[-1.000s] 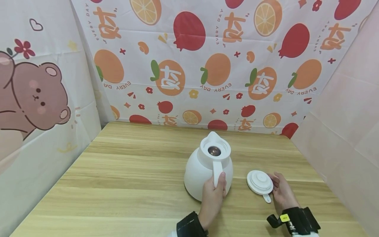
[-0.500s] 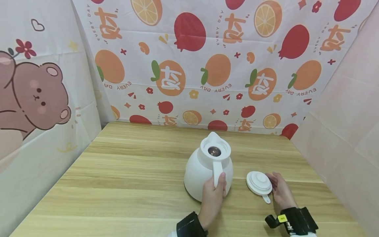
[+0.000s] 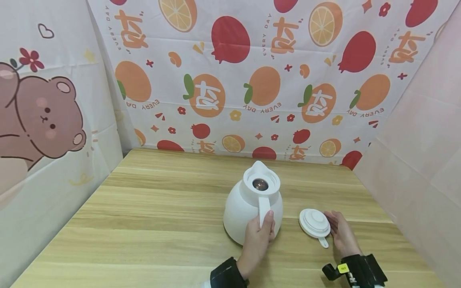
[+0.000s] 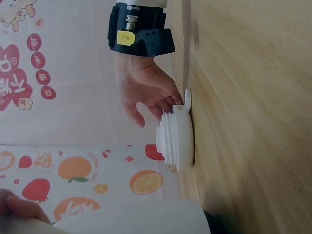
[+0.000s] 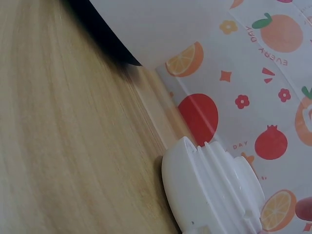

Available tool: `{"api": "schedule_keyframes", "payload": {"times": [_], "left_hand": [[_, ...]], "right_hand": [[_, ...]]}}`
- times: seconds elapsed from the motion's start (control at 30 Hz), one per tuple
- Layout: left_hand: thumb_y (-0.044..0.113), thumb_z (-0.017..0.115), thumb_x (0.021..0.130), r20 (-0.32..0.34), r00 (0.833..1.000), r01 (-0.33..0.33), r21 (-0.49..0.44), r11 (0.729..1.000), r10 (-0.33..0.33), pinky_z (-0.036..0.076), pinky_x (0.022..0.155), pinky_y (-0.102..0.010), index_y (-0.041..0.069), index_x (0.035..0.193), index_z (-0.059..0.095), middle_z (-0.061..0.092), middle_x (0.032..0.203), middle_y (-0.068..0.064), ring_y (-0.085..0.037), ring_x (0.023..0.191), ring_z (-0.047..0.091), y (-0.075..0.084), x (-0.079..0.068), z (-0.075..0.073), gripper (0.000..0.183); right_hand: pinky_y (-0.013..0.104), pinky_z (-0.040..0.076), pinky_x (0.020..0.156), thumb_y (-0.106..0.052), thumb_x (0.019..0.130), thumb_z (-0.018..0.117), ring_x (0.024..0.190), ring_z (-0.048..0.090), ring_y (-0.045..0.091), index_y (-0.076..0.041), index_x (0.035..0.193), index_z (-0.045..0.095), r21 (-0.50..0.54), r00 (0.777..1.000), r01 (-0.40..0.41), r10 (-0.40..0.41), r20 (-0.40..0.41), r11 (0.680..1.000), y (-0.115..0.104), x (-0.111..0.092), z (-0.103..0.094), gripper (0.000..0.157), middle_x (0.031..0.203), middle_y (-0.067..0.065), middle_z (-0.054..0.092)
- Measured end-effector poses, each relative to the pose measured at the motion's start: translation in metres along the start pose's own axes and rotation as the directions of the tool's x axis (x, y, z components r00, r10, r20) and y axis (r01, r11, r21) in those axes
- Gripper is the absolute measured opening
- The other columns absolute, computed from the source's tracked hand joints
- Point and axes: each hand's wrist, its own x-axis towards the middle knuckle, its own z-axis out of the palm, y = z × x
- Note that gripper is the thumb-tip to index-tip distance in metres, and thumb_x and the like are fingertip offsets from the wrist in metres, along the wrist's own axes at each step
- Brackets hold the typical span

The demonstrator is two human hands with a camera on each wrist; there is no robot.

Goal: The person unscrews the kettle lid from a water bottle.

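A white thermos jug (image 3: pixel 237 212) stands upright on the wooden table with its top uncovered and its spout pointing away from me. My left hand (image 3: pixel 256 242) grips the jug's handle (image 3: pixel 264 204), thumb along its upper side. To the right of the jug lies its white lid (image 3: pixel 314 223), stepped side up, its small tab towards me. Beside the lid's right edge rests my right hand (image 3: pixel 343 234), fingers loosely bent; in the left wrist view its thumb stands apart from the lid (image 4: pixel 181 141). Whether its fingertips touch the lid is partly hidden.
The wooden tabletop (image 3: pixel 144 224) stretches out left of the jug. A fruit-print cloth (image 3: pixel 230 88) hangs along the back edge, a bear-print cloth (image 3: pixel 47 116) on the left, and a pale cloth (image 3: pixel 425 160) on the right.
The right hand and the lid have shifted very slightly left. My left wrist has dropped a little to the left, still gripping the jug's handle. The jug stays in place.
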Motion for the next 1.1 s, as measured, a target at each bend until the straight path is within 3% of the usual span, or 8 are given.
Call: {"api": "schedule_keyframes", "payload": {"times": [0.1,0.23,0.4,0.5,0.6,0.73,0.97,1.1], "left_hand": [[0.031,0.040,0.101,0.123,0.991,0.045,-0.023,0.999,-0.041,0.030,0.041,-0.013,-0.021,0.078,0.043,0.037,0.050,0.000,-0.001,0.041,0.033,0.002,0.001,-0.006,0.056],[0.034,0.031,0.103,0.279,0.957,0.085,-0.019,0.996,-0.076,0.044,0.049,-0.017,-0.022,0.085,0.043,0.045,0.052,-0.013,-0.007,0.048,0.046,0.006,0.004,-0.015,0.060],[0.031,0.029,0.104,0.386,0.921,0.013,0.101,0.995,-0.051,0.052,0.072,-0.026,-0.017,0.088,0.054,0.061,0.086,-0.041,-0.011,0.072,0.060,0.009,0.008,-0.028,0.057],[0.033,0.034,0.102,0.412,0.909,-0.037,0.238,0.971,-0.066,0.048,0.076,-0.025,-0.010,0.090,0.061,0.065,0.090,-0.033,-0.013,0.079,0.058,0.014,0.008,-0.042,0.052],[0.037,0.039,0.100,0.432,0.898,-0.102,0.391,0.915,-0.084,0.046,0.074,-0.027,-0.001,0.092,0.063,0.067,0.090,-0.021,-0.016,0.082,0.056,0.022,0.007,-0.065,0.045],[0.035,0.047,0.097,0.418,0.908,-0.245,0.607,0.756,-0.041,0.050,0.072,-0.033,0.007,0.094,0.064,0.069,0.091,-0.010,-0.017,0.084,0.060,0.034,0.012,-0.106,0.032],[0.026,0.058,0.092,0.327,0.936,-0.352,0.890,0.291,0.134,0.054,0.080,-0.046,0.006,0.104,0.065,0.072,0.104,-0.014,-0.028,0.096,0.064,0.050,0.035,-0.186,0.025],[0.036,0.061,0.088,0.299,0.935,-0.325,0.938,0.122,0.191,0.039,0.100,-0.063,0.004,0.127,0.056,0.060,0.130,-0.022,-0.045,0.120,0.049,0.053,0.044,-0.219,0.051]], "right_hand": [[0.041,0.011,0.121,-0.041,0.101,0.026,0.123,0.035,0.016,0.008,0.147,0.015,-0.025,1.000,0.010,-0.010,-0.009,1.000,-0.001,-0.002,-0.003,0.068,0.122,0.004,0.053],[0.036,0.018,0.118,-0.040,0.100,0.029,0.111,0.039,0.007,0.004,0.147,0.022,-0.065,0.999,0.028,-0.029,-0.022,0.998,-0.006,-0.007,-0.005,0.065,0.094,-0.022,0.051],[0.042,0.012,0.122,-0.039,0.102,0.023,0.138,0.022,0.027,0.004,0.148,0.020,-0.146,0.996,0.090,-0.090,0.006,0.985,-0.017,-0.020,0.000,0.063,0.140,0.012,0.042],[0.045,0.010,0.123,-0.039,0.102,0.022,0.142,0.017,0.029,0.005,0.147,0.020,-0.202,0.989,0.148,-0.143,0.038,0.968,-0.026,-0.030,0.006,0.063,0.156,0.023,0.021],[0.048,0.017,0.120,-0.038,0.103,0.025,0.137,0.026,0.031,0.008,0.145,0.025,-0.292,0.970,0.242,-0.223,0.096,0.925,-0.034,-0.039,0.014,0.063,0.153,0.028,0.025],[0.056,0.033,0.109,-0.034,0.102,0.033,0.128,0.042,0.038,0.011,0.136,0.041,-0.497,0.915,0.404,-0.332,0.230,0.768,-0.046,-0.048,0.024,0.057,0.141,0.034,0.046],[0.062,0.047,0.088,-0.024,0.097,0.048,0.112,0.054,0.051,0.008,0.127,0.054,-0.700,0.784,0.605,-0.440,0.439,0.380,-0.065,-0.048,0.033,0.044,0.126,0.036,0.058],[0.069,0.040,0.092,-0.033,0.094,0.053,0.122,0.045,0.053,0.002,0.135,0.047,-0.750,0.741,0.621,-0.482,0.468,0.228,-0.069,-0.038,0.036,0.053,0.138,0.034,0.048]]}}
